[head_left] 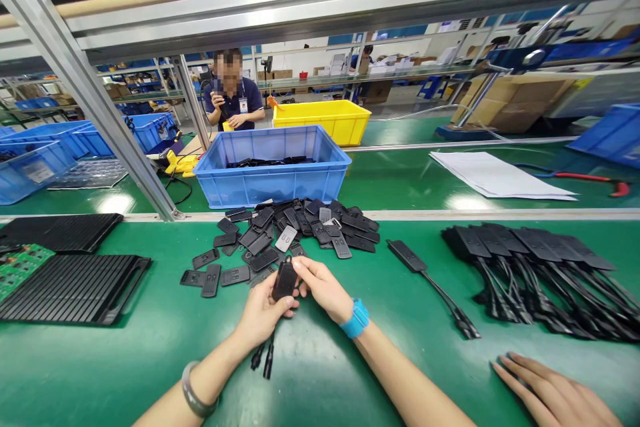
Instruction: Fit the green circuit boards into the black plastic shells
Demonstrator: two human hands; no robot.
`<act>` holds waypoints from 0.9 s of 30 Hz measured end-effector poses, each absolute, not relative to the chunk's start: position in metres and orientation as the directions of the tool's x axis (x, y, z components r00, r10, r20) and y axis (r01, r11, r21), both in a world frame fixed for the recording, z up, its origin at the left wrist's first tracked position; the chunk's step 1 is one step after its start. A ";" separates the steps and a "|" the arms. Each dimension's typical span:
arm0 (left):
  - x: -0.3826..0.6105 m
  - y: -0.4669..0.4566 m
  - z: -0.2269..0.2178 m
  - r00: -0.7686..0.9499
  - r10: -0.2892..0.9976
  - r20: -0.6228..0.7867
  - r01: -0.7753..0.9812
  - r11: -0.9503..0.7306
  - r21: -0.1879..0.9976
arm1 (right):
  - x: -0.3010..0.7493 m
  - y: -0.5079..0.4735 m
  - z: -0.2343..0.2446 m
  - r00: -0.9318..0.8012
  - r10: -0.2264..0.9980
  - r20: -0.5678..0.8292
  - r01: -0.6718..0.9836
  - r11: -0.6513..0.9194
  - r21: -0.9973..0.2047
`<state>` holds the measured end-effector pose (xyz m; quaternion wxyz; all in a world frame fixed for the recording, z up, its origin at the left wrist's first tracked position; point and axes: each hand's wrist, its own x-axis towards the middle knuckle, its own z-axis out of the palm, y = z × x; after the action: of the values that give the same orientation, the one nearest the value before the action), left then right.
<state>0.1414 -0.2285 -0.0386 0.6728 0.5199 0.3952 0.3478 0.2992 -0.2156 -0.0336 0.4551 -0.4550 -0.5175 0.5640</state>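
Between my two hands is a small black plastic box with cable leads (285,280), its plug ends hanging below toward the green bench. My left hand (263,307) is wrapped round its left side and lower end, thumb across the front. Fingers of my right hand (320,283) pinch its upper right edge; a blue band is on that wrist. Just beyond my hands lies a heap of loose black plastic covers (260,237), some showing grey faces. One cabled black box (409,255) lies apart on the right.
Rows of cabled black boxes (530,243) lie at right; another person's hand (560,390) rests below them. Black slotted trays (75,287) and a green circuit board (23,270) are at left. A blue bin (273,183) stands behind the heap. A metal post (100,93) rises left.
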 end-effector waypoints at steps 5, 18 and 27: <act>0.145 -0.231 -0.038 0.415 0.897 -0.151 -0.018 0.174 0.985 | 0.295 -0.218 -0.035 -0.108 0.994 -0.005 0.079 0.003 -0.997; 0.141 -0.237 -0.046 0.576 0.816 -0.036 -0.131 0.135 0.982 | 0.352 -0.218 0.004 0.167 0.953 0.252 0.923 -0.062 -0.379; 0.141 -0.228 -0.044 0.457 0.889 -0.006 -0.045 0.030 0.999 | 0.509 -0.217 -0.048 0.400 0.915 0.054 0.897 -0.379 -0.228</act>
<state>0.1411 -0.2282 -0.0443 0.6207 0.5859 0.3603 0.3763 0.5089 -0.2169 -0.0477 0.1107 -0.8293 -0.5462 0.0404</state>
